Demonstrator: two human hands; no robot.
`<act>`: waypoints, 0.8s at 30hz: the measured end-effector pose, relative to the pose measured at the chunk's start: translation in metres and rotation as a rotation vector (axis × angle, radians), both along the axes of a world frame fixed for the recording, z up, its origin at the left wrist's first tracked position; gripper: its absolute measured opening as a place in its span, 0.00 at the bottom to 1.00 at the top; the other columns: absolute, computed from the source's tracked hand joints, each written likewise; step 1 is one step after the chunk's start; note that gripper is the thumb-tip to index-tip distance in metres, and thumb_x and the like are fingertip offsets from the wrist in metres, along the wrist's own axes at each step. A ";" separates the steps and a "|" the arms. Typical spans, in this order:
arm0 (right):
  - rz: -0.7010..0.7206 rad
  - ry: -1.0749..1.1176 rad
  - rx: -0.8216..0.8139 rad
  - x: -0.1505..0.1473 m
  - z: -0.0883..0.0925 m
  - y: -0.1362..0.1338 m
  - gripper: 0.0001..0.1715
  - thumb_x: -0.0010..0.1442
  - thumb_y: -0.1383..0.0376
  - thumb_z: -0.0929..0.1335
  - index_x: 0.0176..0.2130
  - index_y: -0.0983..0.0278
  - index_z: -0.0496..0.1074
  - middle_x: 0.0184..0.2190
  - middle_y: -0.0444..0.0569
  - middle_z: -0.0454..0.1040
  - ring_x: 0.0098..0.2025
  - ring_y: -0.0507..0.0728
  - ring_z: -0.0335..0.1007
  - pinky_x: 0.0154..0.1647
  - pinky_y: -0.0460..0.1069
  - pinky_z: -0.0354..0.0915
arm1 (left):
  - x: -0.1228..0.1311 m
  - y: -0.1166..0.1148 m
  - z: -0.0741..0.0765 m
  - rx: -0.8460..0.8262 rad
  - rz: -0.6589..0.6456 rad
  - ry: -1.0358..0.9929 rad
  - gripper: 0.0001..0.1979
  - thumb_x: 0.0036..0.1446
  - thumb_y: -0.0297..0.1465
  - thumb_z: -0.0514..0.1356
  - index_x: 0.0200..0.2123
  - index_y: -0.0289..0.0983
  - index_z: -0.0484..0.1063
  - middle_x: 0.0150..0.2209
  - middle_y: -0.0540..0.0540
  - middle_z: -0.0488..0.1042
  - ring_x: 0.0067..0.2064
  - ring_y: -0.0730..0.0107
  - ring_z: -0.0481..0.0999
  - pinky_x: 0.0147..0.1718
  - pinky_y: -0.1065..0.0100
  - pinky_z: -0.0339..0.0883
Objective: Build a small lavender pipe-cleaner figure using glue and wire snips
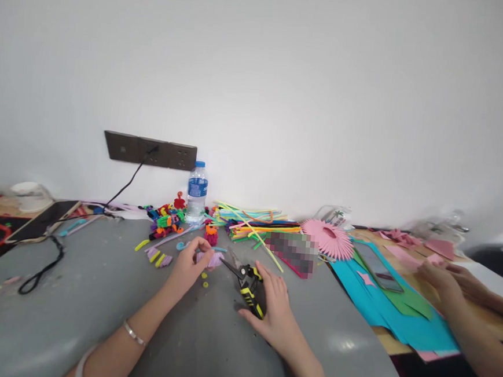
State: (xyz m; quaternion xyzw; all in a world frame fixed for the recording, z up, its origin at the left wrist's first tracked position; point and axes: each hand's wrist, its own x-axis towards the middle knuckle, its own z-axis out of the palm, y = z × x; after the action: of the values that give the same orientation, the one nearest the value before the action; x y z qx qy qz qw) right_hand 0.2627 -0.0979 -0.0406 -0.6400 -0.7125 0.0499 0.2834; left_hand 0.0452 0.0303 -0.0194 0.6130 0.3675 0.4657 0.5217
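Observation:
My left hand (192, 263) pinches a small lilac fuzzy piece (211, 259) above the grey table. My right hand (275, 303) is around the black-and-yellow handles of a pair of snips (248, 281), thumb on the near side and fingers on the far side. The dark blade tip points left, close to the lilac piece. Just below the left fingertips lie small yellow bits (205, 285). Short lilac and yellow pieces (158, 258) rest left of that hand. A blue curled pipe cleaner (182, 245) lies behind it.
Against the wall stand a water bottle (197, 193), colourful pipe-cleaner figures (166, 219) and a bundle of pipe cleaners (265, 230). A pink paper fan (328, 239), blue sheets (368, 302) and a phone (380, 268) lie right, near another person's hands (442, 282). A black cable (57, 254) lies left.

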 end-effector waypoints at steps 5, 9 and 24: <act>-0.086 -0.023 0.026 -0.006 -0.010 0.004 0.48 0.56 0.64 0.69 0.68 0.53 0.46 0.57 0.56 0.67 0.59 0.70 0.62 0.60 0.72 0.53 | -0.002 0.001 -0.002 0.013 -0.045 0.014 0.12 0.55 0.40 0.62 0.32 0.38 0.66 0.30 0.52 0.67 0.27 0.71 0.71 0.28 0.66 0.73; -0.083 -0.005 0.055 -0.003 -0.014 0.006 0.44 0.57 0.65 0.66 0.67 0.53 0.47 0.55 0.56 0.67 0.57 0.69 0.64 0.60 0.72 0.53 | -0.004 0.003 -0.003 0.126 -0.039 0.077 0.15 0.48 0.34 0.67 0.39 0.39 0.68 0.37 0.49 0.72 0.35 0.67 0.73 0.34 0.68 0.69; -0.144 0.164 0.111 -0.012 -0.009 0.004 0.40 0.54 0.63 0.68 0.64 0.54 0.56 0.53 0.53 0.71 0.56 0.69 0.66 0.62 0.71 0.48 | -0.009 0.005 0.000 0.233 -0.031 0.231 0.16 0.47 0.33 0.68 0.41 0.39 0.72 0.40 0.47 0.78 0.41 0.61 0.76 0.41 0.65 0.66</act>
State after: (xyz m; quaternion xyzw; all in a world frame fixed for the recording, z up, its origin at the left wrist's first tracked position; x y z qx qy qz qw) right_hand 0.2505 -0.0938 -0.0494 -0.6666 -0.6407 0.0420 0.3786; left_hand 0.0363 0.0358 -0.0190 0.7245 0.3592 0.4236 0.4082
